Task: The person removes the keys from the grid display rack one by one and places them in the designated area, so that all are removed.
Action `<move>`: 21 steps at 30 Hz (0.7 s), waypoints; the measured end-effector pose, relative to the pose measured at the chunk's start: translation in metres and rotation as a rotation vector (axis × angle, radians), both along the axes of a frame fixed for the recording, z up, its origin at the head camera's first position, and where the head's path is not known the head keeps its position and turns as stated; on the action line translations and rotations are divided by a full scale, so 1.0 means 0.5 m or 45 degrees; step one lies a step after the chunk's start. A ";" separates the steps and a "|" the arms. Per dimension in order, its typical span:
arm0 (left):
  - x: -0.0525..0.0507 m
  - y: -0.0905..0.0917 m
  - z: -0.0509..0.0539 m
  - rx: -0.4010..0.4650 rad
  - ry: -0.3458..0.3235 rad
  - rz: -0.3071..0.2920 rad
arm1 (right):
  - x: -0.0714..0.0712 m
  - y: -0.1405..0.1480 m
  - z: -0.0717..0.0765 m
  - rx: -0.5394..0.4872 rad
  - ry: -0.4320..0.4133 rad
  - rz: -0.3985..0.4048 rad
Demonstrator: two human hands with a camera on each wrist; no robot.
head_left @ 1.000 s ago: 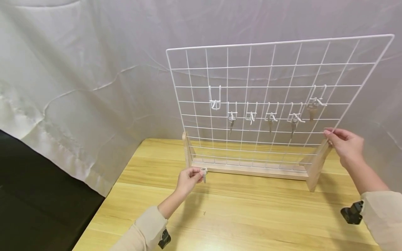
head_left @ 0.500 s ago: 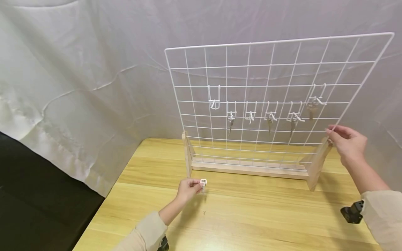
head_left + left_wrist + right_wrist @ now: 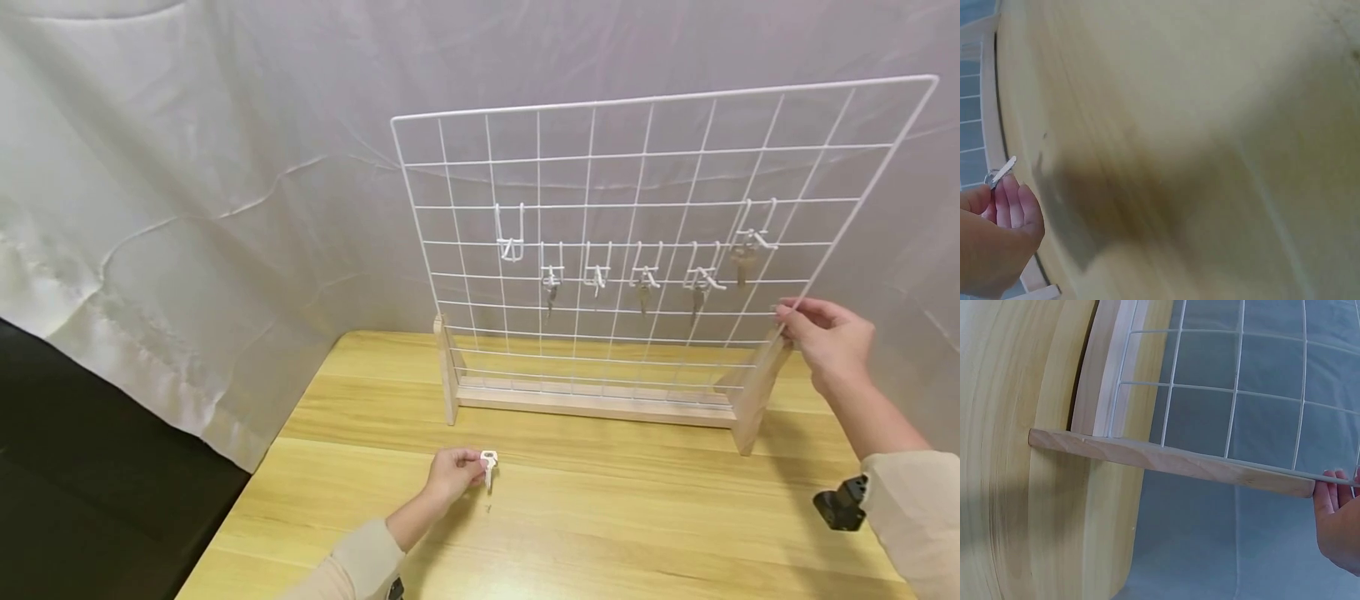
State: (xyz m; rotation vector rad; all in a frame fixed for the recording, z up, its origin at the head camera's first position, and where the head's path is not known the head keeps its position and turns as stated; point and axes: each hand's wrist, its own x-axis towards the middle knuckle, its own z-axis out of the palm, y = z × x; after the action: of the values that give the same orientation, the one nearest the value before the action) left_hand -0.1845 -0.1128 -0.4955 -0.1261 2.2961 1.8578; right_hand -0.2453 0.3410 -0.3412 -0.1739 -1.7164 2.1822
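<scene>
In the head view my left hand (image 3: 452, 475) pinches a small silver key (image 3: 490, 473) by its head, low over the table in front of the rack. The left wrist view shows the key's blade (image 3: 1005, 170) sticking out past the fingertips, with a ring at its head. My right hand (image 3: 834, 333) grips the edge of the white wire grid (image 3: 654, 98) just above the right wooden upright (image 3: 753, 408), thumb in front. Keys hang on several of the grid's hooks, one of them on the high right hook (image 3: 755, 240). The high left hook (image 3: 512, 248) bears no visible key.
The grid stands in a pale wooden base (image 3: 600, 402) on the wood-grain table (image 3: 570, 517). Behind it hangs a grey-white curtain (image 3: 285, 125). A tiny dark mark (image 3: 488, 508) lies on the tabletop near my left hand. The table's left edge borders a dark area.
My left hand has moved down and towards me with the key, away from the rack's base. The right hand has stayed at the grid's edge, and the grid has barely shifted in view.
</scene>
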 end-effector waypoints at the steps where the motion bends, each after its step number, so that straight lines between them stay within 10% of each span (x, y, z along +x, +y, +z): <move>1: 0.001 0.000 -0.004 -0.001 -0.007 0.001 | 0.000 -0.001 0.000 -0.002 -0.003 -0.002; 21: -0.012 -0.007 -0.033 -0.118 -0.032 0.021 | 0.003 0.003 -0.007 -0.057 0.049 0.005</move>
State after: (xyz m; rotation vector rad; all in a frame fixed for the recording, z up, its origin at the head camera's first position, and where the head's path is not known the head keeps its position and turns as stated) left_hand -0.1907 -0.1165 -0.5120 -0.1806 2.3719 1.7471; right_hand -0.2438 0.3424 -0.3447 -0.1387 -1.6498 2.2134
